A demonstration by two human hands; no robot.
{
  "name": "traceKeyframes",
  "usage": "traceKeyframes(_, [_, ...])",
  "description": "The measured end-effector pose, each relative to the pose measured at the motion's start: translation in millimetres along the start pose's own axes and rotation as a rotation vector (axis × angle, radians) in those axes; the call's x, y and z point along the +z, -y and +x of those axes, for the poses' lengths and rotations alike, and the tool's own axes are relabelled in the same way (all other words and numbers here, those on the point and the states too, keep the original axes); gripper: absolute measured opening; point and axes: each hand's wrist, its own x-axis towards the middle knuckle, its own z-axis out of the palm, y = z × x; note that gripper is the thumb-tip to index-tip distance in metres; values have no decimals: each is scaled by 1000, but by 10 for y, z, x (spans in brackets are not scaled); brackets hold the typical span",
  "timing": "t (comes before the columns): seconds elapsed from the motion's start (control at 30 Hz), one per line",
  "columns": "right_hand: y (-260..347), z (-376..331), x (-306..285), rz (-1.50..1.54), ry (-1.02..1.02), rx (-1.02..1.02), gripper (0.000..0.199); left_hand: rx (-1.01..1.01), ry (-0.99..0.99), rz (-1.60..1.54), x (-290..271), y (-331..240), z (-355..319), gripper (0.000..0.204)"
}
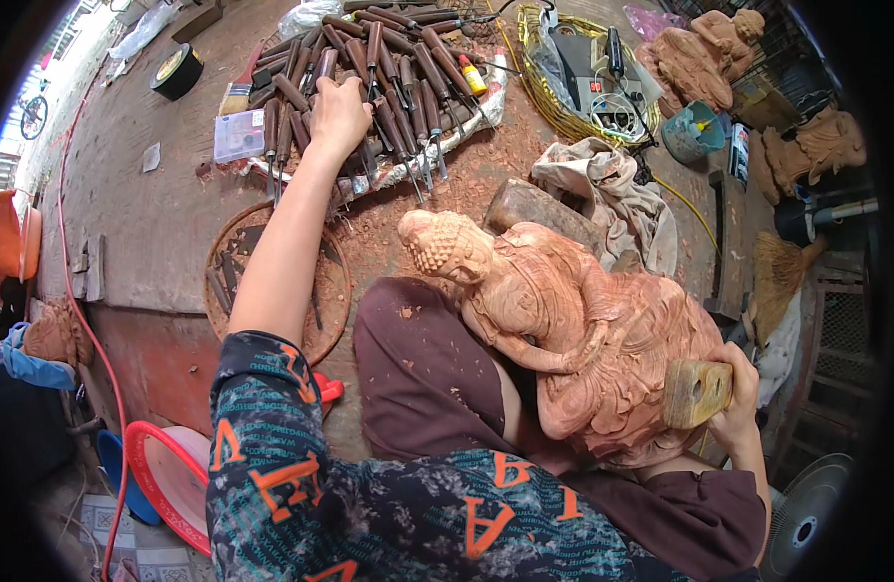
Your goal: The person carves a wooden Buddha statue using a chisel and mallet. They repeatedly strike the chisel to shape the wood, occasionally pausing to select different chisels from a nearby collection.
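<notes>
Head view: cloth (621,199) and wooden block (544,213) lie beside the statue (573,330).

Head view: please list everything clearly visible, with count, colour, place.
Statue: one, reddish, centre
Block: one, yellowish, by statue
Chisels: many, brown, upper centre
Box: one, clear, beside chisels
Bottle: one, yellow, by chisels
Cloth: one, cream, beyond statue
Tray: one, brown, left of statue
Coil: one, yellow, upper right
Carvings: several, reddish, upper right
Bucket: one, teal, upper right
Broom: one, straw, right
Fan: one, grey, lower right
Hose: one, red, left
Basin: one, red, lower left
Other things: uncounted, mixed, elsewhere
Left hand: one, bare, at chisels
Right hand: one, bare, at block
</notes>
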Motion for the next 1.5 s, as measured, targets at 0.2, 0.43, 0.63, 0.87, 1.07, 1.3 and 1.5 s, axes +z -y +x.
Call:
traceKeyframes(0.2, [30,38,5,28,20,55,41,-127,104,-306,-148,215,38,19])
traceKeyframes(0.43, [175,121,-74,32,124,175,53,-309,147,-569,-286,552,113,18])
traceKeyframes(0.63, [312,245,-145,95,216,281,54,-355,172,-681,-324,776,125,16])
traceKeyframes(0.87, [337,277,-165,89,247,294,52,-314,241,-552,-352,755,24,14])
traceKeyframes(1.07, [312,261,-162,115,237,305,54,-126,148,145,-199,254,-320,38])
traceKeyframes(1.3, [289,259,-147,121,246,294,56,-192,-47,83,-16,325,-386,25])
traceKeyframes(1.5, [238,222,-142,122,253,313,58,-637,327,-1345,-193,481,-518,20])
